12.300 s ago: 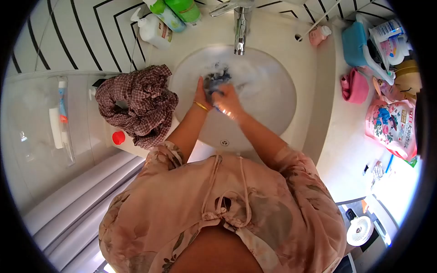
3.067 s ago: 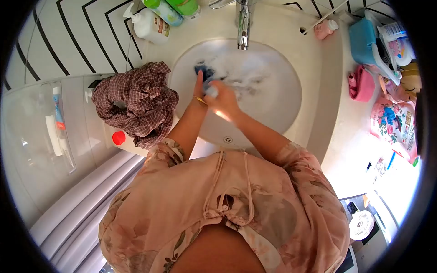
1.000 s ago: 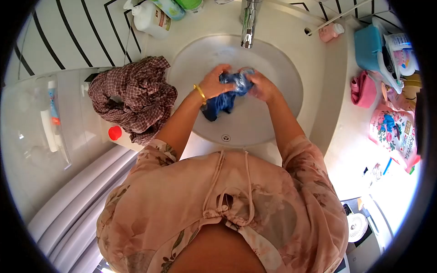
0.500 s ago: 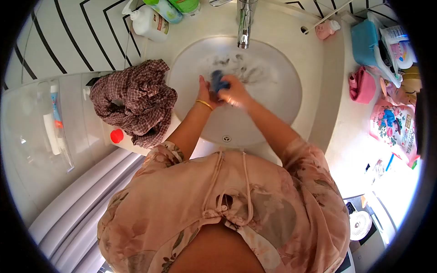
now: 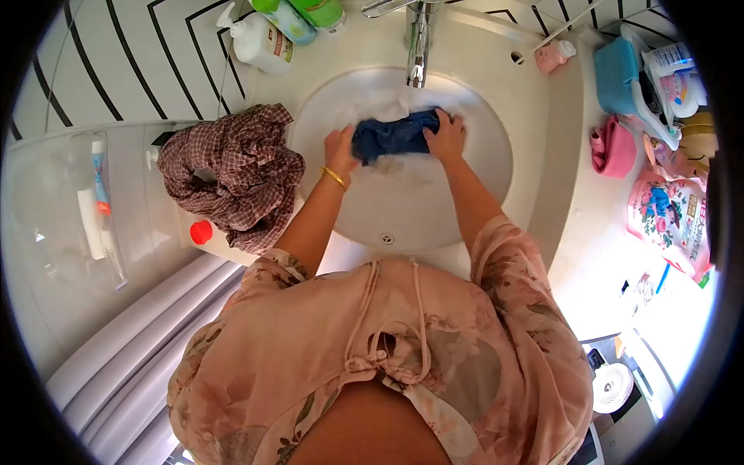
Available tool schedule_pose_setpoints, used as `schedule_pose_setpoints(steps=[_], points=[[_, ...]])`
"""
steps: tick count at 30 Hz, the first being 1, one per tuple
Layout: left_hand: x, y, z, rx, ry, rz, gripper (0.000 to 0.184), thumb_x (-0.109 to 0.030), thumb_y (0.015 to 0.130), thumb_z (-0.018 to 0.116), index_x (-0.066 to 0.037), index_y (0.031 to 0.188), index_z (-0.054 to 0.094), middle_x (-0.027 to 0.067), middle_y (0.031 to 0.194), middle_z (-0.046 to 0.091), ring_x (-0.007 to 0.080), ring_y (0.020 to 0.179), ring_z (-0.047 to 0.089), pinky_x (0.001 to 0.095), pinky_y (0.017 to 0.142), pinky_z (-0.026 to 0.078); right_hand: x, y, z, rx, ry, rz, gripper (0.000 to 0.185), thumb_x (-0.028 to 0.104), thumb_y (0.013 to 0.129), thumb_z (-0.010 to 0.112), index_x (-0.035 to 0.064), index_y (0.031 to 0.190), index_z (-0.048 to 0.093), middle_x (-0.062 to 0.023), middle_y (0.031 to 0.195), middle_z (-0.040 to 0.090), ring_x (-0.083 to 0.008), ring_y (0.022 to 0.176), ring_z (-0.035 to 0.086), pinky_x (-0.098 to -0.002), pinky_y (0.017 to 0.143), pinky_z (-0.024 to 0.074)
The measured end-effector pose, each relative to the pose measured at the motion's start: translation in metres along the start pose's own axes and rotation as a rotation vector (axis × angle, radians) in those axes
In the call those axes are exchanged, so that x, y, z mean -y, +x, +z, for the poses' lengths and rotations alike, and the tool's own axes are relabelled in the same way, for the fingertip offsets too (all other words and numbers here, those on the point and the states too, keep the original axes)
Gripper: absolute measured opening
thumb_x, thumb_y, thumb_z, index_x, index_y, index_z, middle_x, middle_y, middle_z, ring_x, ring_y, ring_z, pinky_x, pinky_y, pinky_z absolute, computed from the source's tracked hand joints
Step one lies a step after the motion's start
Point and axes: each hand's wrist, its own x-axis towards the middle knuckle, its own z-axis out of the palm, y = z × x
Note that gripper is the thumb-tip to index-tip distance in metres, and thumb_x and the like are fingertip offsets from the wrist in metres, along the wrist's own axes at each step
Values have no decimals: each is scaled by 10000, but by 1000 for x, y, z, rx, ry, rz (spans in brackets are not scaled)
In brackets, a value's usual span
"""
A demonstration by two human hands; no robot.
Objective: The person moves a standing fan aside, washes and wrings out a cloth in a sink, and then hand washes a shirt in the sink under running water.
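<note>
A dark blue cloth (image 5: 394, 138) is spread sideways between my two hands in the white washbasin (image 5: 434, 205), low beneath the faucet (image 5: 417, 62). My left hand (image 5: 340, 150), a yellow bangle at its wrist, grips the cloth's left end. At the other end, my right hand (image 5: 446, 138) has its fingers closed over the upper right corner. The cloth looks wet and crumpled, and its exact kind cannot be made out. Pale suds and greyish water lie around it.
On the counter's left lie a brown checked garment (image 5: 232, 170) and a red cap (image 5: 201, 232). A white pump bottle (image 5: 262, 45) stands behind, beside green bottles (image 5: 319, 14). To the right are a blue basket (image 5: 618, 81), a pink cloth (image 5: 614, 149) and a printed pouch (image 5: 670, 217).
The blue cloth was bunched small between my hands held close together. Now my hands are apart, the right one moved rightward, and the cloth is stretched out between them.
</note>
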Motion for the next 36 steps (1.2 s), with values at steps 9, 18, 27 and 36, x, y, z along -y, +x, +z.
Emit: schedule_pose_setpoints(steps=[9,18,27,36], points=[[20,-3,5,469,-863,-313,450,-441,833,503,-74,1094,515,126,1121,529,274,1024,509,481,893,408,117,-60,-103,458,958,-200,286,231,727,599,41,939,567,-138,787,581,-285,693,562,-339,676,460],[10,-11,26,572,-462,91,272,-186,820,512,-2,1014,565,81,955,617,212,880,601,336,833,479,43,11,-38,360,302,23,376,427,824,499,56,856,555,-182,880,581,-351,840,558,-434,697,446],[27,18,6,233,-536,-321,714,-674,717,482,-201,1248,422,79,1265,445,304,1190,368,622,924,213,40,-16,25,696,1339,583,413,224,717,642,33,1068,538,-88,916,589,-182,812,569,-287,689,461],[17,0,25,331,-626,-223,388,-406,870,458,-87,1066,557,53,1040,594,194,956,557,363,849,453,109,-21,-84,671,688,208,402,424,792,486,54,881,617,-158,867,621,-391,870,548,-435,744,446]])
